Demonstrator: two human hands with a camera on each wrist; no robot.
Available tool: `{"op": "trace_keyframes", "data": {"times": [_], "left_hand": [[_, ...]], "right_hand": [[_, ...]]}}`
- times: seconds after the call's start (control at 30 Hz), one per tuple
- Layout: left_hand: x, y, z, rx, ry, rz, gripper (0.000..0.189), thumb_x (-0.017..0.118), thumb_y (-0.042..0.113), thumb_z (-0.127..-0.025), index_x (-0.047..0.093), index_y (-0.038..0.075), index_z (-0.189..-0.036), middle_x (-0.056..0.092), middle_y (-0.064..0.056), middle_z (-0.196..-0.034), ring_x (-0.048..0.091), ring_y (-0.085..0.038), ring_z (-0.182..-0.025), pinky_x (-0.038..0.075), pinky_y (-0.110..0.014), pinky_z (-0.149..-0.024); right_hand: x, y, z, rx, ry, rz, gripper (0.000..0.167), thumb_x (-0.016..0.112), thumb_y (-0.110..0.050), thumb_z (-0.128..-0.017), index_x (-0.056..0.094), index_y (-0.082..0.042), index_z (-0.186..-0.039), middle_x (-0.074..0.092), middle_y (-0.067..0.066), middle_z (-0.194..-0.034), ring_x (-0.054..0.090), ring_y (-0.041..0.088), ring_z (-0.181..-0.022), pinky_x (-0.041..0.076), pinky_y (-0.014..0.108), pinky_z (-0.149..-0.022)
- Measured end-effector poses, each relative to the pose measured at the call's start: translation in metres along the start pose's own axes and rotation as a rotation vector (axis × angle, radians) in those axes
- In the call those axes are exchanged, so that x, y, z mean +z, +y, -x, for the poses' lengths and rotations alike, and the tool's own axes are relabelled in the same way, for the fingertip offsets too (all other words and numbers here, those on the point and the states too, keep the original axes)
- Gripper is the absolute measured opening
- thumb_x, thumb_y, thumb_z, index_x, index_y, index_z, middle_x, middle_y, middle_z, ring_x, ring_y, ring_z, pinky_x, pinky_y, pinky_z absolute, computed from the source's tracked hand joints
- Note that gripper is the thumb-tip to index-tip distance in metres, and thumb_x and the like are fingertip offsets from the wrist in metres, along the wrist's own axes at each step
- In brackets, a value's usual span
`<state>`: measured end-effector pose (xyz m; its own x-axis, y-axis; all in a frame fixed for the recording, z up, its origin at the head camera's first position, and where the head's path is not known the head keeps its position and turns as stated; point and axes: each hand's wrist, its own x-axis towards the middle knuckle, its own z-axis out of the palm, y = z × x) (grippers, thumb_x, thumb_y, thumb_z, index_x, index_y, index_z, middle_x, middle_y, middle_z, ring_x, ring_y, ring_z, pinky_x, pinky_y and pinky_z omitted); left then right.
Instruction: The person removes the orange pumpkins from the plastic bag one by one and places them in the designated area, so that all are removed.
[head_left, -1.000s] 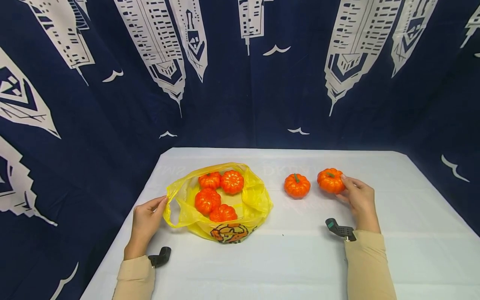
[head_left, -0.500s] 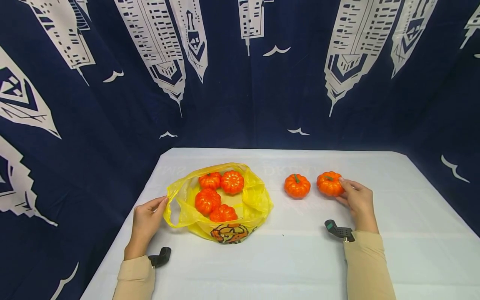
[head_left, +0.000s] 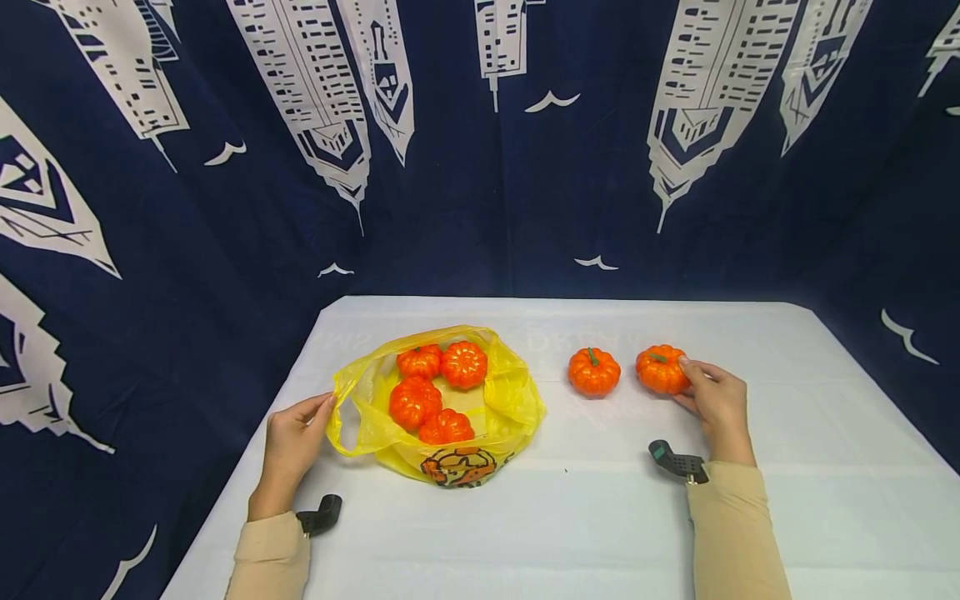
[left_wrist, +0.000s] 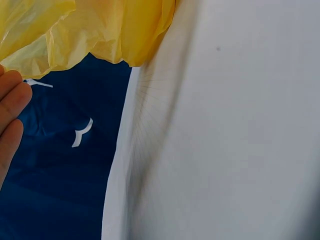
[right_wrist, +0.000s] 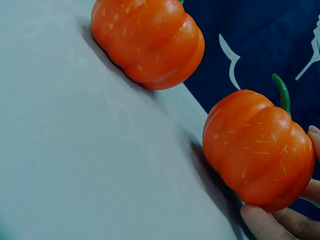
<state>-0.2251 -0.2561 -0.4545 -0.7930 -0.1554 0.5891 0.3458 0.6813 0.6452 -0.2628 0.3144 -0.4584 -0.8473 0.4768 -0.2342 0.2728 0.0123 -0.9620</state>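
The only writing I could find was some faint pale lettering [head_left: 573, 342] toward the far edge of the white tabletop [head_left: 570, 533], too washed out to read with any confidence. A yellow plastic bag [head_left: 517, 417] stood left of centre with its mouth spread wide, and its front wall carried a printed design [head_left: 460, 467] in black and orange, crumpled enough that I couldn't make out any words in it. The person's left hand [head_left: 291, 442] had its thumb and fingertips closed together on the bag's left edge, at the handle loop [head_left: 335, 425]. Inside the bag lay 4 orange pumpkins [head_left: 415, 402], glossy and bunched close. Over on the right, the right hand [head_left: 716, 404] gripped a separate orange pumpkin [head_left: 662, 369] by its right side, opened only as far as its girth, with the fingers curved in underneath; whether it touched the surface below, I couldn't tell. Just beside it, across a narrow gap, sat 1 more loose pumpkin [head_left: 594, 372], green stem up, between the bag and the held pumpkin. Behind everything hung a navy cloth [head_left: 450, 242] printed with white buildings and birds.
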Motion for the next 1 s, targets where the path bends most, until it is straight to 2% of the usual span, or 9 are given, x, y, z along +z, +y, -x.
{"op": "trace_keyframes", "data": {"times": [0.37, 0.7, 1.0], "left_hand": [[-0.0003, -0.0006, 0.0004, -0.002, -0.006, -0.002, 0.013, 0.072, -0.003, -0.087, 0.076, -0.009, -0.098, 0.075, -0.025, -0.096, 0.073, -0.039, -0.094, 0.040, 0.006, -0.076], [-0.0003, -0.0008, 0.0003, 0.002, -0.007, 0.002, 0.012, 0.072, -0.003, -0.087, 0.076, -0.009, -0.097, 0.075, -0.025, -0.096, 0.074, -0.038, -0.094, 0.041, 0.005, -0.076], [-0.0002, -0.0003, -0.0003, 0.012, -0.007, 0.002, 0.013, 0.072, -0.003, -0.087, 0.076, -0.009, -0.098, 0.075, -0.025, -0.096, 0.073, -0.040, -0.094, 0.041, 0.005, -0.077]], "right_hand": [[0.0034, 0.0034, 0.0002, -0.028, 0.026, 0.058, 0.062, 0.055, -0.038, -0.101, 0.045, 0.002, -0.148, 0.048, 0.018, -0.137, 0.058, -0.003, -0.070, 0.059, 0.019, -0.068], [0.0034, 0.0038, -0.0005, -0.016, 0.023, 0.076, 0.063, 0.053, -0.039, -0.102, 0.042, 0.001, -0.149, 0.043, 0.022, -0.148, 0.055, -0.004, -0.073, 0.059, 0.018, -0.070], [0.0024, 0.0053, -0.0020, 0.000, 0.051, 0.091, 0.064, 0.054, -0.042, -0.101, 0.043, -0.001, -0.149, 0.043, 0.023, -0.151, 0.054, -0.004, -0.075, 0.058, 0.017, -0.068]]}}
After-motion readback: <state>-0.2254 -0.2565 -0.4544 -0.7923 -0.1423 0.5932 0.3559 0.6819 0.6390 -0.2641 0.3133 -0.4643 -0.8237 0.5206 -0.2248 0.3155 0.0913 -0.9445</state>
